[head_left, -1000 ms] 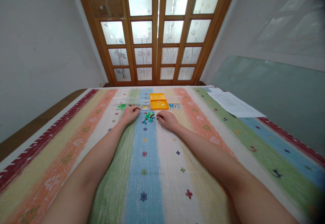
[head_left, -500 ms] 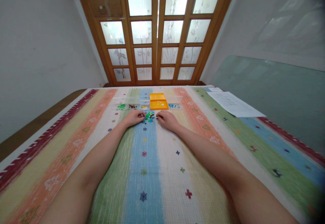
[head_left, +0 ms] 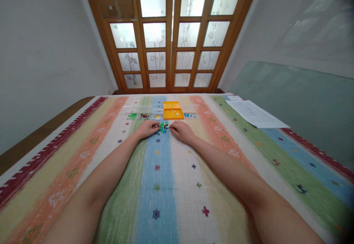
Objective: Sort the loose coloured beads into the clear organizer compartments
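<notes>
Between my two hands lies a small pile of mixed pieces (head_left: 163, 127), mostly green with blue and brown ones, too small to name by kind. My left hand (head_left: 149, 129) rests at the pile's left side, thumb and fingertips pinched together; whatever is between them is too small to make out. On the right side, my right hand (head_left: 179, 129) is also in a pinch, its fingertips close to the pieces, and what it holds cannot be made out. Just beyond the pile stands an orange box (head_left: 173, 117), lid raised, with several white pieces inside.
Left of the box, a clear compartment case holds green pieces (head_left: 132, 116), brown pieces (head_left: 144, 116) and yellow pieces (head_left: 157, 116). Blue pieces (head_left: 190, 115) lie in a clear case to its right. A printed paper sheet (head_left: 256, 113) rests on the striped tablecloth (head_left: 157, 196).
My left hand has shifted very slightly to the right, toward the pile. The right hand's fingertips have moved a touch. Everything else stays as it was.
</notes>
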{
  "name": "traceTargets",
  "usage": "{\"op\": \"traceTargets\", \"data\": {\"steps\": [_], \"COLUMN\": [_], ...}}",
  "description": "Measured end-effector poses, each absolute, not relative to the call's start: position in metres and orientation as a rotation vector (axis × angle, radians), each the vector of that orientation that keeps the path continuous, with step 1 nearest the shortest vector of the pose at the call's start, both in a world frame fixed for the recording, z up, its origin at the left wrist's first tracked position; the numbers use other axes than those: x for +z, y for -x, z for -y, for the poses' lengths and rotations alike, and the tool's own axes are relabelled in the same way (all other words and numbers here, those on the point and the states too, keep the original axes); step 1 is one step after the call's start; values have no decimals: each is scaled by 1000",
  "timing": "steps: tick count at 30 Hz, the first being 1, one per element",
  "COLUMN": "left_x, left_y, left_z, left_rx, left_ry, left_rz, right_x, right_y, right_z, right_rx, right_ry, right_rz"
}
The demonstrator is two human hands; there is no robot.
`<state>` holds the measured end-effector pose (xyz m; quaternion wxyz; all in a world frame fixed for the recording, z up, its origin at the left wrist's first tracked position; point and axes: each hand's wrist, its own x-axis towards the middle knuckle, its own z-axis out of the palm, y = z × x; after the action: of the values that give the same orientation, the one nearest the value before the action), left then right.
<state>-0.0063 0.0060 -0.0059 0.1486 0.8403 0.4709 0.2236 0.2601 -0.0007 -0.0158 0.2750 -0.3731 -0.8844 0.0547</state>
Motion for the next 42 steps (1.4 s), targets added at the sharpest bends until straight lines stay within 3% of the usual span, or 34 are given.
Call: {"op": "traceTargets", "data": {"steps": [6,24,42], "left_x": [-7,-14,-12], "left_y": [4,4,3], "left_z": [-8,-11,-9], "left_rx": [671,649,623], "left_ry": [-2405,-2451,-2461], "left_rz": [-1533,-1466,-1454], "right_x": [-16,-6,-11], "right_y": [-260,-246,-247], "right_z": [0,22,15], "right_rx": [169,21,80], "right_ry": [1009,757,864], "right_rz": [2373,2569,2517]}}
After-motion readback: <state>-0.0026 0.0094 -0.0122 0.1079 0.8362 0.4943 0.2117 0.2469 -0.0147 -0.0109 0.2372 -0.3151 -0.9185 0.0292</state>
